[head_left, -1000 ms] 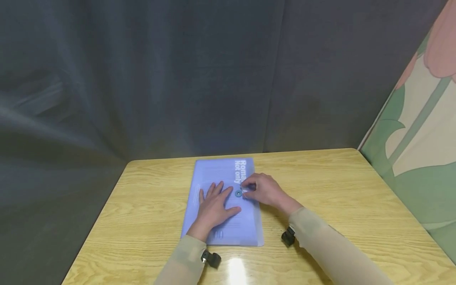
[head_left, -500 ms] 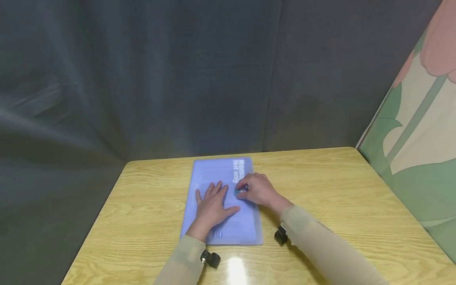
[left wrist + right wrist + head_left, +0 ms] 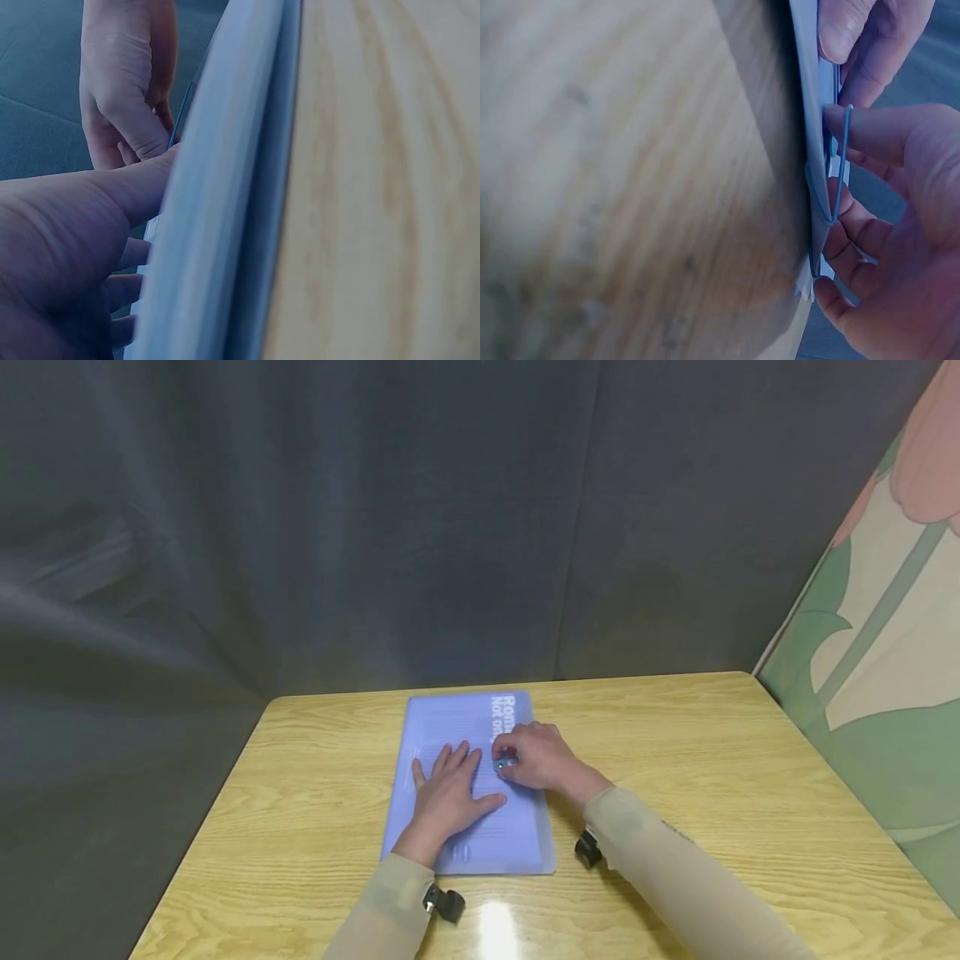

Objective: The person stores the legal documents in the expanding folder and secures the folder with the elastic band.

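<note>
A blue-violet translucent document folder (image 3: 442,718) with white lettering lies on the wooden table. My left hand (image 3: 448,802) presses flat on it, fingers spread. At the folder's right side, my right hand (image 3: 540,756) is bent over a small round blue button (image 3: 504,762), with thumb and fingers about it. The right wrist view shows a thin blue cord (image 3: 842,165) looped out from the folder's edge; my right thumb and fingers pinch it near the thumb tip. The exact hold is partly hidden by the fingers.
The wooden table (image 3: 675,752) extends on both sides of the folder. A dark curtain (image 3: 420,527) hangs behind it. To the right stands a flower-patterned cloth (image 3: 885,677). Each sleeve carries a black wrist camera (image 3: 450,906).
My right hand has moved slightly left, from beside the button to over it, with the fingers now around it. My left hand has stayed flat on the folder.
</note>
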### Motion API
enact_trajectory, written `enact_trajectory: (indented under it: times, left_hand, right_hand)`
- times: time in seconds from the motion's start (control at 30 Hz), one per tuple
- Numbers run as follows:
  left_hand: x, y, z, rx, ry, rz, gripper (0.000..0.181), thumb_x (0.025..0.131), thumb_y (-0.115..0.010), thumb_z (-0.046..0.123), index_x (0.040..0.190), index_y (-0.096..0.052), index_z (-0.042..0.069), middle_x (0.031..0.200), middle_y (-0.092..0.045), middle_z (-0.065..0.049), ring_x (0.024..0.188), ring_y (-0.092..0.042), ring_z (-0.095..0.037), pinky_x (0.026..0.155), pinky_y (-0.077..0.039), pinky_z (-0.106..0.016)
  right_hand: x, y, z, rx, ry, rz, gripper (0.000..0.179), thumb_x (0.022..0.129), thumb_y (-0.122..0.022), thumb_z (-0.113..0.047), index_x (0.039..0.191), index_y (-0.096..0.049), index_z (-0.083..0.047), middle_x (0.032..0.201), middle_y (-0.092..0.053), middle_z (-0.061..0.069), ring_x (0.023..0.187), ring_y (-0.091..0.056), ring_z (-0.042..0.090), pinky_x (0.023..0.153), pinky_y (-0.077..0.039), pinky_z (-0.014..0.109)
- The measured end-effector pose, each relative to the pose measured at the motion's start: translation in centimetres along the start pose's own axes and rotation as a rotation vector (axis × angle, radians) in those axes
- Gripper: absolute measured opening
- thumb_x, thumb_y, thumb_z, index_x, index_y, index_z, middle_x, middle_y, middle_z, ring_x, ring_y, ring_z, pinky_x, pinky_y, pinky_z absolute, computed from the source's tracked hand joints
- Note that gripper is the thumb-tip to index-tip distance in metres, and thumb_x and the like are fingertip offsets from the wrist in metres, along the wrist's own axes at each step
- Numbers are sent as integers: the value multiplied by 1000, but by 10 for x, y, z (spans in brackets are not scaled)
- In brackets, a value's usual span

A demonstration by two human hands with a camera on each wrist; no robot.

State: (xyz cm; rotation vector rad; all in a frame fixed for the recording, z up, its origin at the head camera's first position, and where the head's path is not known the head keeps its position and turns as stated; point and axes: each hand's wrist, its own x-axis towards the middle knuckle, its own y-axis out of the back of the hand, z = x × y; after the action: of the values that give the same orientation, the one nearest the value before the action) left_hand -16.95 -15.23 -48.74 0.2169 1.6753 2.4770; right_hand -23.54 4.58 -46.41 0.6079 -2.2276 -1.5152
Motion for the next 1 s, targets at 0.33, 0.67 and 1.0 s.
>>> enact_trajectory:
  times: [0.33,0.67,1.0]
  left_hand:
    - [1,3,1,-11,0,-7,92,94,-79,63,164,-52,11,175,-38,-15,164,-25,-44,121,-3,-82]
    - [0,2,0,-3,9,-10,92,95,-78,64,164,-51,10,175,-38,-15,164,-26,-43,122,-4,-82]
    - [1,5,0,-3,28,-10,91,96,-77,64,165,-51,11,175,-37,-15,164,-25,-43,122,-3,-82]
  right_hand:
    - [0,2,0,-31,-13,-24,19,94,-83,-32,111,-75,-31,101,-63,-5,104,-57,25,108,-40,63]
    - [-2,-7,12,70,39,42,18,95,-85,-31,108,-76,-23,96,-63,-4,95,-55,20,99,-45,56]
    - [-11,-8,25,222,56,93,15,97,-85,-14,110,-79,-18,101,-69,-5,100,-59,19,97,-46,48]
